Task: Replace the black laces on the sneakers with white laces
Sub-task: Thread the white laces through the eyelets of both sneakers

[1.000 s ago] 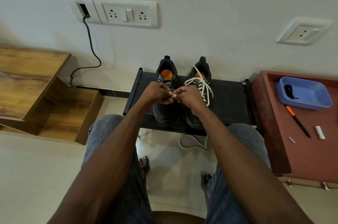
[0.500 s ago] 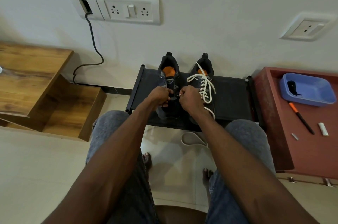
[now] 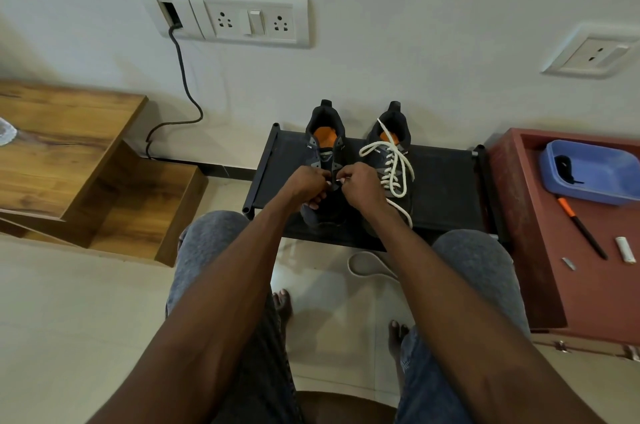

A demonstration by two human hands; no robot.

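Two hands meet over the left sneaker (image 3: pixel 323 160) on the rack (image 3: pixel 443 188): my left hand (image 3: pixel 306 186) is curled at its eyelets, and my right hand (image 3: pixel 362 186) pinches a white lace tip (image 3: pixel 338 180); I cannot tell what the left grips. Just right of that sneaker stands the right sneaker (image 3: pixel 393 160), laced white. Right of the rack, a blue tray (image 3: pixel 595 177) holds a black lace (image 3: pixel 564 167).

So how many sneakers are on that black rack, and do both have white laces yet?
2. The left sneaker sits under both hands and shows no white lacing in its upper eyelets; its lower part is hidden. The right sneaker beside it is laced white.
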